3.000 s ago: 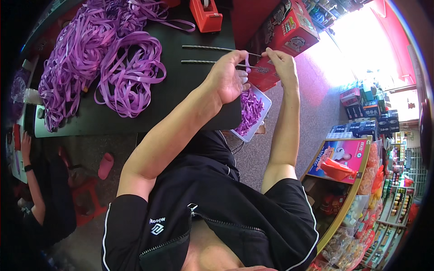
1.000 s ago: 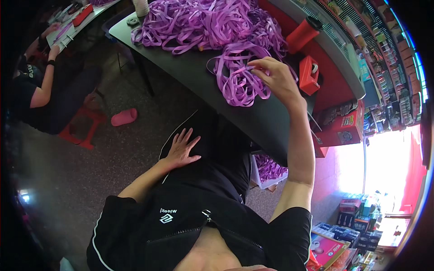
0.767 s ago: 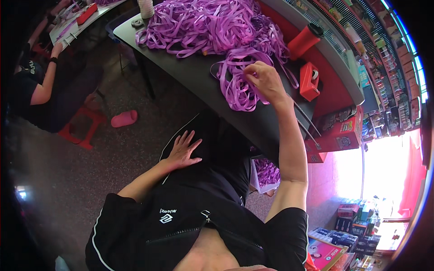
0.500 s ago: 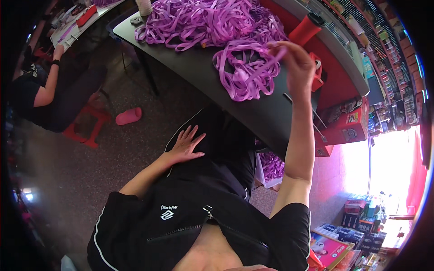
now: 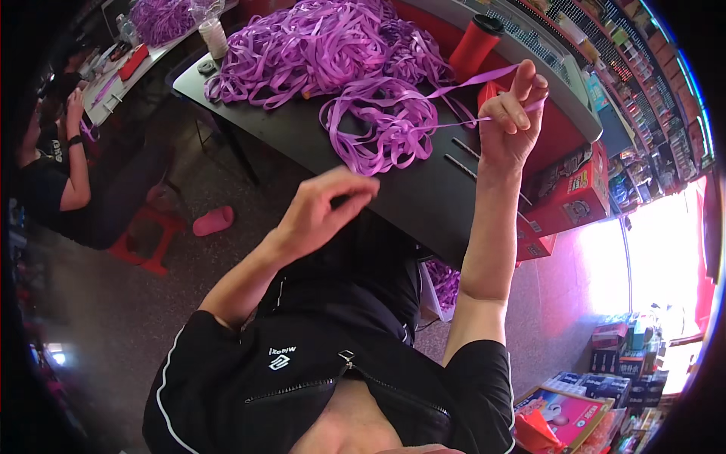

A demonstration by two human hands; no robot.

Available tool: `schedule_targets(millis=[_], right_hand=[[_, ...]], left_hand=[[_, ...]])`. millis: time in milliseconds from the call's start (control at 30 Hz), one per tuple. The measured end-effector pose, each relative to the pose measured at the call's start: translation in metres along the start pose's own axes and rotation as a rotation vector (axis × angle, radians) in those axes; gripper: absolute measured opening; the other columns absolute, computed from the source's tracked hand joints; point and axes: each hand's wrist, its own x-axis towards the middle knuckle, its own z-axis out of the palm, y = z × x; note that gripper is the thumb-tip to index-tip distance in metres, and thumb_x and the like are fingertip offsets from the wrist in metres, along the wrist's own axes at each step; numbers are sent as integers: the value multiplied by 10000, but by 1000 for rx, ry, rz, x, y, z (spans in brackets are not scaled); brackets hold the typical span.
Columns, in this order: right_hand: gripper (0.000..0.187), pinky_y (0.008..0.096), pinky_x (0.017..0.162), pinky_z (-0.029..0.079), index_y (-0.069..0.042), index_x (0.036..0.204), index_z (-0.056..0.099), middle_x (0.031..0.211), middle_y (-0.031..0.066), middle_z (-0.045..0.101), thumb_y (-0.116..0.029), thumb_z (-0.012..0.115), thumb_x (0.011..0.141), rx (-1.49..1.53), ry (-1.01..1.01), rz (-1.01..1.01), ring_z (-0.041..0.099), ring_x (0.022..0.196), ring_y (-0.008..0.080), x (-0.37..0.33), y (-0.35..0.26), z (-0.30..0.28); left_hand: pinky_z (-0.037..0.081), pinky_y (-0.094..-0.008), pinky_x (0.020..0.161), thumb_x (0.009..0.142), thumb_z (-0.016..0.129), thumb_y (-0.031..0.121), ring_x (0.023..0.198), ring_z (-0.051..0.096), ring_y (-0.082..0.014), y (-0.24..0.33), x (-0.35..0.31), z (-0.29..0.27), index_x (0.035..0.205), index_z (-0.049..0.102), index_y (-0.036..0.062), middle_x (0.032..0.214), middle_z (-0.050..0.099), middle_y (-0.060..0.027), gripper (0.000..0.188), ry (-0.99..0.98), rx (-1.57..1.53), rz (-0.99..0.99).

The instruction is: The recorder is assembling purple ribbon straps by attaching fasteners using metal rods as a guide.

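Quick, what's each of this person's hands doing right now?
Left hand: half open, blurred, nothing visible in its grip.
Right hand: fingers partly curled, holding purple ribbon.

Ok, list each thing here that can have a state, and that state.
Left bare hand, half-curled, blurred, nothing visible in it
Right bare hand, raised, fingers partly bent, holding ribbon
Smaller purple ribbon coil, loosely looped
Flat purple ribbon strand, stretched from coil to right hand
Large purple ribbon pile, heaped, tangled
Two thin metal rods, side by side, partly hidden
Red cylinder with black top, upright
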Motion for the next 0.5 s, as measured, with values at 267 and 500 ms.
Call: schedule_targets(millis=[267,500], right_hand=[[202,140,444,381,-92,1095,598,1264,121,570,-201,549,931,115,-11,0,568,559,44,0,-9,-13],[169,146,444,379,-95,1055,607,1247,103,587,-187,531,936,220,89,-79,604,614,45,-3,-22,-26]], left_hand=[[402,-382,936,769,691,156,1071,544,-275,-35,100,7,1100,629,32,1069,621,-108,359,97,611,341],[457,-307,807,781,667,149,876,604,-175,-55,151,-20,1018,673,-2,903,679,-63,282,-382,475,-45]])
